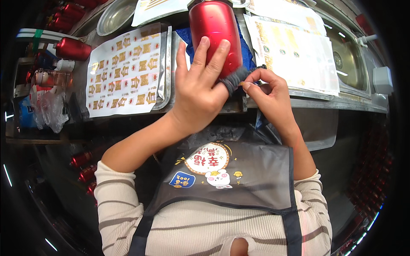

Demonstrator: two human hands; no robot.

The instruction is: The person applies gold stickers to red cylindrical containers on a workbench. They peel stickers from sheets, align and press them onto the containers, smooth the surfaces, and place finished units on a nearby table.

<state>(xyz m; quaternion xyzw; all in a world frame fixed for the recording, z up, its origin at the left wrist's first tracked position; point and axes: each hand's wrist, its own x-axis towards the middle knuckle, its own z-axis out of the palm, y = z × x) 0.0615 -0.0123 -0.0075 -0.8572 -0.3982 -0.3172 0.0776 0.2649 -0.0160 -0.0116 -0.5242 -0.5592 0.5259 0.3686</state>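
Observation:
A shiny red metal bottle (213,25) lies in front of me on a blue cloth (184,35), its far end cut off by the upper edge. My left hand (198,91) rests on it, fingers spread and flat against its side. Around that hand's thumb sits a dark grey wrap (235,80), cloth-like in look. Beside the wrap, my right hand (273,96) pinches with thumb and forefinger; a tiny yellowish bit shows at the fingertips, too small to name. Whether the pinch also catches the wrap is unclear.
A decal sheet with gold and red prints (124,72) lies on a metal tray at left, near another red bottle (73,48). More printed sheets (294,55) lie at right, before a metal sink (348,59). A round metal bowl (114,19) stands far left; plastic bags (51,106) hang below.

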